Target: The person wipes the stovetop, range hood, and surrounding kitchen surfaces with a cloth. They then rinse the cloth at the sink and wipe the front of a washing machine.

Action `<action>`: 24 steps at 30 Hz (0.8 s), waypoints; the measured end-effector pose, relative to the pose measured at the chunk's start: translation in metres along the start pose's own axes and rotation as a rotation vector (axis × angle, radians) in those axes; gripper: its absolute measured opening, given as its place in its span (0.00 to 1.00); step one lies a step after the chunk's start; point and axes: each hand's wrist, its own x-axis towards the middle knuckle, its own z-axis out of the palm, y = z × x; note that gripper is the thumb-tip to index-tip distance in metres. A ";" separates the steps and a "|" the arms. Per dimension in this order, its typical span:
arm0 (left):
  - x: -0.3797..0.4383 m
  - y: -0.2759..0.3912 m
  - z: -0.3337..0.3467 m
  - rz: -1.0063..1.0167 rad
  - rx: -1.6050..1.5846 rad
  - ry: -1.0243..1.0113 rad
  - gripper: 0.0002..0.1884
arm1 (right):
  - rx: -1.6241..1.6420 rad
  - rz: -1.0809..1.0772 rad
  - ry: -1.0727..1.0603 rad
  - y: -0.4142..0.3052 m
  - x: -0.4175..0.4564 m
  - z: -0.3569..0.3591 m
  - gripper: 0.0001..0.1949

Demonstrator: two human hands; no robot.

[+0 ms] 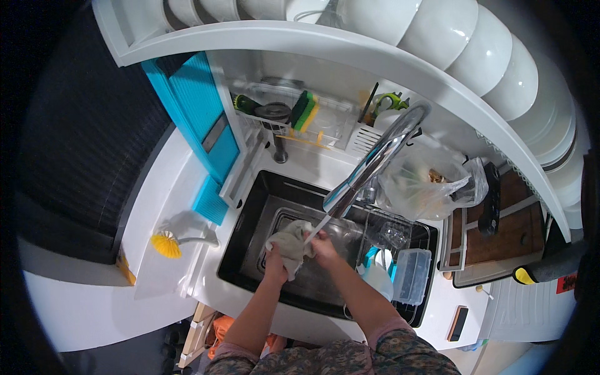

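Over the black sink [234, 255], both hands hold a pale grey-white cloth [291, 243]. My left hand [275, 266] grips its lower left side, and my right hand [322, 247] grips its right side. Water runs from the chrome faucet [356, 180] onto the cloth beside my right hand. The cloth is bunched and hangs down a little between the hands. Part of the fingers is hidden behind it.
A wire rack in the sink's right side holds a clear plastic container [412, 275]. A plastic bag [419, 183] hangs behind it. A phone [457, 323] lies on the right counter. White bowls [436, 37] stand on the shelf overhead; a yellow brush [166, 244] is at left.
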 end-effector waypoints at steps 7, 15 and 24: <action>0.047 -0.057 -0.024 -0.160 -0.201 -0.121 0.20 | -1.052 -0.302 -0.062 -0.016 -0.062 0.057 0.16; 0.045 -0.055 -0.007 -0.238 0.224 -0.001 0.19 | -0.838 -0.126 0.279 0.007 -0.051 0.050 0.19; 0.026 -0.039 -0.018 -0.216 0.816 -0.204 0.26 | -0.284 0.229 0.195 -0.017 -0.022 -0.007 0.22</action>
